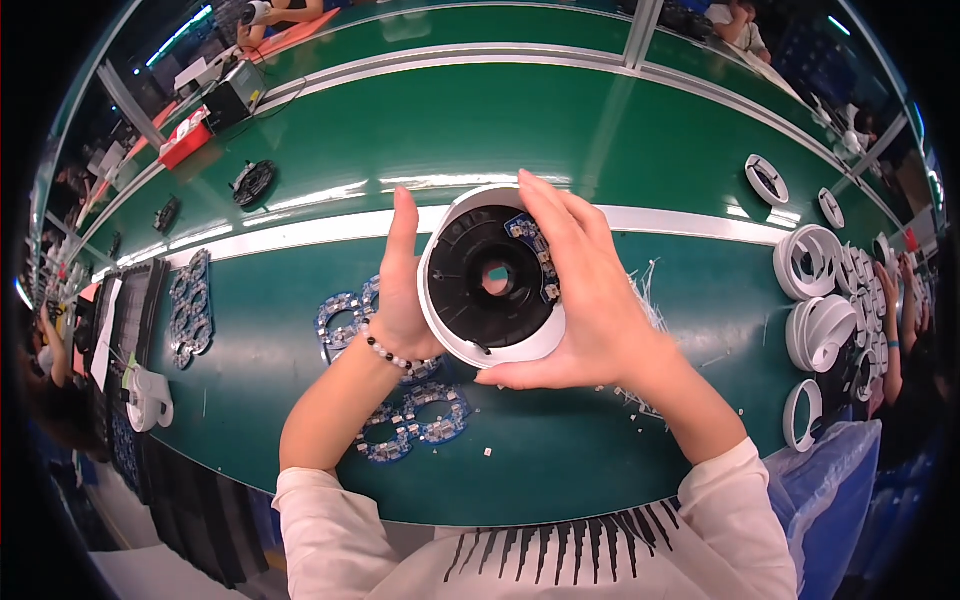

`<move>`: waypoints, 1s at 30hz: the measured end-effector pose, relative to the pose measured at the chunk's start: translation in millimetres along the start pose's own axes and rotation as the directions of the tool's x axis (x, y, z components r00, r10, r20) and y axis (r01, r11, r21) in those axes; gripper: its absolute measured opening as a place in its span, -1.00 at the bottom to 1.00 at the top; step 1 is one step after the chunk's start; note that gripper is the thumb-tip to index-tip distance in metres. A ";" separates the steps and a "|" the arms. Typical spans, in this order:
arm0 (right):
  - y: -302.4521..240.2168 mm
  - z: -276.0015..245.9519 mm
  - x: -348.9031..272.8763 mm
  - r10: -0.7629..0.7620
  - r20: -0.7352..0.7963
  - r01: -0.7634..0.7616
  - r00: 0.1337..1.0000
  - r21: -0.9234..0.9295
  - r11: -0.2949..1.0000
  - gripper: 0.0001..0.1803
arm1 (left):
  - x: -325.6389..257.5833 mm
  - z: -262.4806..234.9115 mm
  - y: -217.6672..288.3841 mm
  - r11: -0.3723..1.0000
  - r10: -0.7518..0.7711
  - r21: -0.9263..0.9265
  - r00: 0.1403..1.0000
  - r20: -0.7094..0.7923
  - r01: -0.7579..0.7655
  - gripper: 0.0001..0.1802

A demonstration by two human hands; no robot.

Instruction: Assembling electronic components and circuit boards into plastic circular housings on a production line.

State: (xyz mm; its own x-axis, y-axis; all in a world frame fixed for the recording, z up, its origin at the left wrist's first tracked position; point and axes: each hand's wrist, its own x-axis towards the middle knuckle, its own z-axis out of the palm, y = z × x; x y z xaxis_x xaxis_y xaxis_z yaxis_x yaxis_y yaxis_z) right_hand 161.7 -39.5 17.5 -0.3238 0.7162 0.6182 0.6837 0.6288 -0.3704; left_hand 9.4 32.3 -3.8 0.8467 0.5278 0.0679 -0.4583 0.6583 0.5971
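A round white housing (pixel 530 348) is raised above the table between my hands, its open side facing me. Inside it sits a black disc-shaped part (pixel 462 255) with a hole through its middle. A curved blue circuit board (pixel 528 236) lies along the right inner edge, partly covered by my right fingers. My right hand (pixel 580 290) grips the right side, thumb below and fingers over the top rim. My left hand (pixel 402 290) bears against the left side with its thumb pointing up; its other fingers are hidden behind the housing.
Blue circuit boards (pixel 435 415) lie under my left forearm, more boards (pixel 192 310) farther left. Thin white strips (pixel 650 300) are scattered beyond my right wrist. White rings (pixel 808 262) stack at the right. Black round parts (pixel 254 184) sit on the far green belt (pixel 430 130). Other people work around.
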 end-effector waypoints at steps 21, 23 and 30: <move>-4.5 49.9 -13.7 0.171 -0.318 -0.172 0.933 0.023 0.985 0.22 | -4.7 -4.0 -12.4 0.920 0.378 0.154 0.919 -0.111 -0.360 -0.43; -0.2 40.8 -14.7 0.058 -0.186 -0.058 0.981 0.008 0.998 0.04 | -3.9 -11.4 3.5 0.961 0.275 0.046 0.938 -0.210 -0.272 -0.45; 10.8 1.4 -36.2 -0.280 -0.285 0.233 0.917 -0.186 0.954 -0.78 | 9.0 -9.5 4.9 0.994 -0.111 -0.005 0.961 -0.253 0.114 -0.38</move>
State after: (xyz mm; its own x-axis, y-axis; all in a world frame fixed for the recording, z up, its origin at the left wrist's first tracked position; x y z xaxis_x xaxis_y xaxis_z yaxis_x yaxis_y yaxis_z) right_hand 179.9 -58.2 -9.8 -0.3016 0.3944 0.8680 0.6988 0.7108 -0.0801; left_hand 12.3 45.4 -7.9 0.7963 0.5698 -0.2032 -0.3603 0.7165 0.5973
